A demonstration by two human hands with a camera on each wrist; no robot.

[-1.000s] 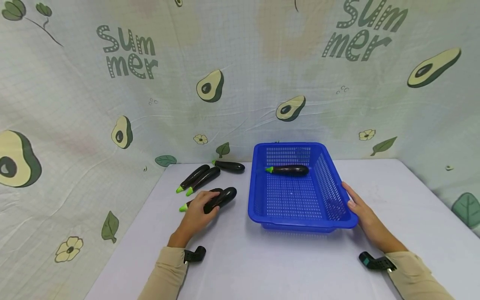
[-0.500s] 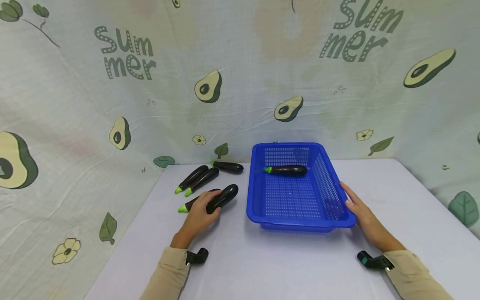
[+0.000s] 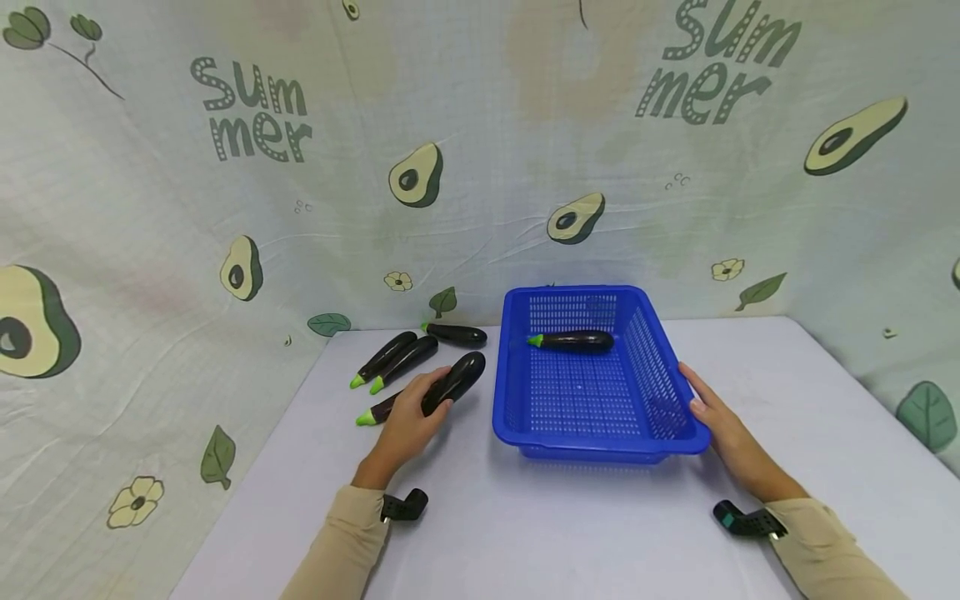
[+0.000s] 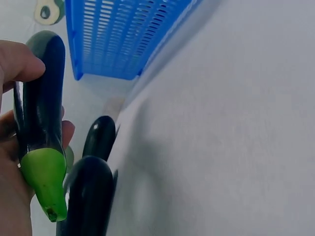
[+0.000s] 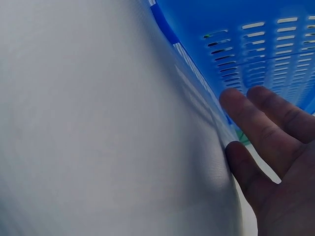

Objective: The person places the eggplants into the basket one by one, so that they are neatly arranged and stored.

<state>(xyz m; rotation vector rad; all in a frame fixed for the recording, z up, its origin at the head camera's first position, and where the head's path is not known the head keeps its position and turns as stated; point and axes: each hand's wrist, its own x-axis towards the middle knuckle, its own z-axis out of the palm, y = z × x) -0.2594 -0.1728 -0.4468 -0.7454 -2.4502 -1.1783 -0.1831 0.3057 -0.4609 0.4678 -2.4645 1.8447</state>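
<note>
In the head view my left hand (image 3: 411, 421) grips a dark eggplant (image 3: 463, 377) by its middle. The left wrist view shows this eggplant's green stem end (image 4: 45, 179) pointing down, thumb and fingers wrapped round the body. Another eggplant (image 3: 381, 412) lies under and behind that hand, partly hidden. My right hand (image 3: 726, 427) touches the right side of a blue plastic basket (image 3: 504, 383). Its fingers look fairly straight against the outer wall in the right wrist view. Inside the basket, near its back, lies one eggplant (image 3: 577, 341).
Two eggplants lie side by side at the table's back left, the nearer (image 3: 408, 363) beside the farther (image 3: 386, 357). One more eggplant (image 3: 457, 335) lies at the back edge, left of the basket. A patterned cloth (image 3: 480, 167) hangs behind the white table (image 3: 570, 533).
My left hand has raised the eggplant and moved it slightly right and away, off the one lying beside it. The right hand and the basket have stayed in place.
</note>
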